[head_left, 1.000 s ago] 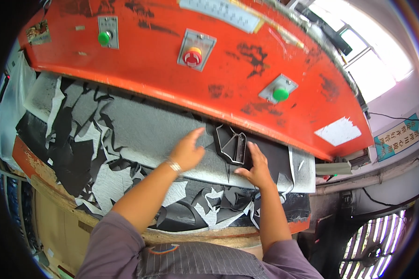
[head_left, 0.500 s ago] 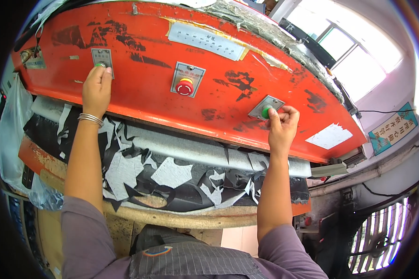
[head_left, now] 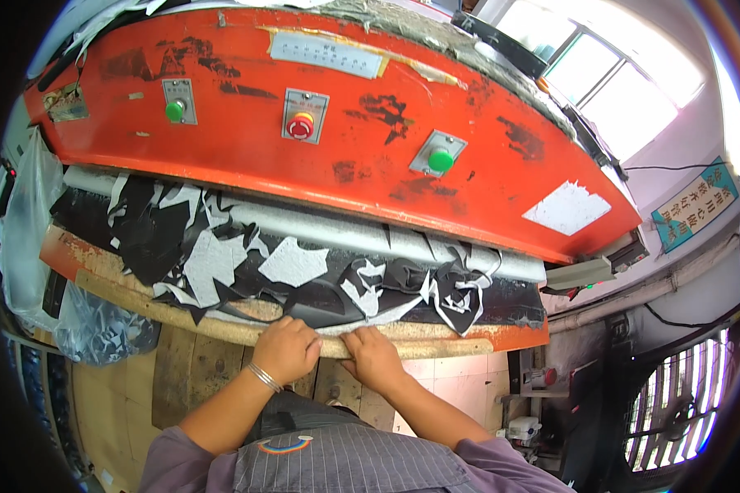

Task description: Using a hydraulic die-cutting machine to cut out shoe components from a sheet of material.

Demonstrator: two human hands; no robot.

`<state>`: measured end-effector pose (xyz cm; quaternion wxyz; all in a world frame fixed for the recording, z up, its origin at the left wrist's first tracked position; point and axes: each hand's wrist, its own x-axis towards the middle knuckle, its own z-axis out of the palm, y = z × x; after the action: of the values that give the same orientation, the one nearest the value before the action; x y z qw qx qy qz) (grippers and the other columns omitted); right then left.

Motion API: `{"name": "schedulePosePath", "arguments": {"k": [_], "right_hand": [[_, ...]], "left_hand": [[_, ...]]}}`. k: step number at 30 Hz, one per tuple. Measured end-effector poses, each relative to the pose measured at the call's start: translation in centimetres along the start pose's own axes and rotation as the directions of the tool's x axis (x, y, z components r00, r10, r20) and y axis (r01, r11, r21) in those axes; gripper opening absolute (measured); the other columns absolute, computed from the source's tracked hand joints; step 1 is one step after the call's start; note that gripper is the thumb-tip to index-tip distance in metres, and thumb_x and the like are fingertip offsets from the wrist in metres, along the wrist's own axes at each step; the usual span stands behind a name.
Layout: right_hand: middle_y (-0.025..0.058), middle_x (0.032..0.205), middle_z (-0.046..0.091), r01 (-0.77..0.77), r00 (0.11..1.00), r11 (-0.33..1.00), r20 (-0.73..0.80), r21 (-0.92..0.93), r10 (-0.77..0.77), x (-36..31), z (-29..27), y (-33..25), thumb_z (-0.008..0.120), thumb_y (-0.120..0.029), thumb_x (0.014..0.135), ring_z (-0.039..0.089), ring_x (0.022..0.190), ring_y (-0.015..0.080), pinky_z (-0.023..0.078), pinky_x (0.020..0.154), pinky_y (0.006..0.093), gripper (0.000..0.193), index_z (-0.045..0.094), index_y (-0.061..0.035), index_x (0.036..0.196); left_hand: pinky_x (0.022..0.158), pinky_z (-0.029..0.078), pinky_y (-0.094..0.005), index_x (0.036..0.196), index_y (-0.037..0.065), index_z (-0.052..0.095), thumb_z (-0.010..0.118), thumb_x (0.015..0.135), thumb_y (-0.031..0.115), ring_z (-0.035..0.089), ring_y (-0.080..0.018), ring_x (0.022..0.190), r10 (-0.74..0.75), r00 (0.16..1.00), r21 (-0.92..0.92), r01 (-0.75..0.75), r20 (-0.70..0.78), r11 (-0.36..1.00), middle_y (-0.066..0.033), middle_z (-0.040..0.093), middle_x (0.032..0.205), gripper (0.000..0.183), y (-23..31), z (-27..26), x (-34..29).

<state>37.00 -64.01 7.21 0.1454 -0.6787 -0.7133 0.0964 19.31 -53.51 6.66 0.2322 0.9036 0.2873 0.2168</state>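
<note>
My left hand [head_left: 286,347] and my right hand [head_left: 372,359] rest side by side on the worn front edge of the cutting bed [head_left: 222,329], fingers curled over the rim. Just above them lies a black sheet with cut-out holes and scraps [head_left: 304,271], under the big orange press head [head_left: 321,140]. The head carries two green buttons [head_left: 175,110] [head_left: 440,159] and a red stop button [head_left: 300,127] in the middle. A metal bracelet sits on my left wrist. Neither hand holds a loose object.
A clear plastic bag with scraps [head_left: 99,329] hangs at the bed's left end. A fan grille [head_left: 682,411] stands at the lower right. Windows [head_left: 617,90] are at the upper right, and a wooden panel [head_left: 181,370] is below the bed.
Both hands have come down from the green buttons on the press head to the front edge of the bed. The press head sits lower over the black sheet than a second ago.
</note>
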Motion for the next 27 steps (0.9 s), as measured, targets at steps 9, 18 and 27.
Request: {"name": "schedulePosePath", "arguments": {"k": [9, 18, 27], "right_hand": [[0.0117, 0.096, 0.06, -0.001, 0.984, 0.998, 0.177, 0.062, -0.01, 1.3, -2.4, 2.1, 0.08, -0.02, 0.064, 0.058, 0.096, 0.0305, 0.049, 0.081, 0.0385, 0.045, 0.061, -0.0047, 0.102], [0.0185, 0.103, 0.066, -0.161, 0.945, 0.985, -0.278, 0.057, 0.171, 15.3, -5.5, 11.4, 0.067, -0.049, 0.081, 0.06, 0.1, 0.0323, 0.045, 0.087, 0.0426, 0.054, 0.066, -0.0013, 0.107], [0.0101, 0.083, 0.067, -0.132, 0.956, 0.99, -0.257, 0.055, 0.141, 11.9, -4.9, 14.7, 0.061, -0.028, 0.081, 0.059, 0.083, 0.0267, 0.04, 0.081, 0.0427, 0.026, 0.069, -0.0039, 0.082]], "left_hand": [[0.066, 0.047, -0.0405, 0.065, 0.007, 0.067, 0.066, 0.075, 0.03, 0.058, -0.028, 0.073, -0.071, 0.997, -0.014, 0.071, 0.01, 0.997, -0.0081, 0.059, 0.069, 0.025, 0.8, 0.3, 2.0], [0.059, 0.047, -0.0349, 0.077, 0.004, 0.067, 0.068, 0.084, 0.028, 0.061, -0.0266, 0.064, -0.131, 0.973, -0.429, 0.203, 0.192, 0.88, -0.0112, 0.062, 0.07, 0.026, 0.6, -1.3, 6.5], [0.059, 0.049, -0.0255, 0.14, 0.001, 0.036, 0.063, 0.09, 0.037, 0.059, -0.0111, 0.072, -0.429, 0.903, -0.807, 0.245, -0.01, 0.537, -0.0162, 0.058, 0.121, 0.067, -0.4, 7.9, 14.7]]}}
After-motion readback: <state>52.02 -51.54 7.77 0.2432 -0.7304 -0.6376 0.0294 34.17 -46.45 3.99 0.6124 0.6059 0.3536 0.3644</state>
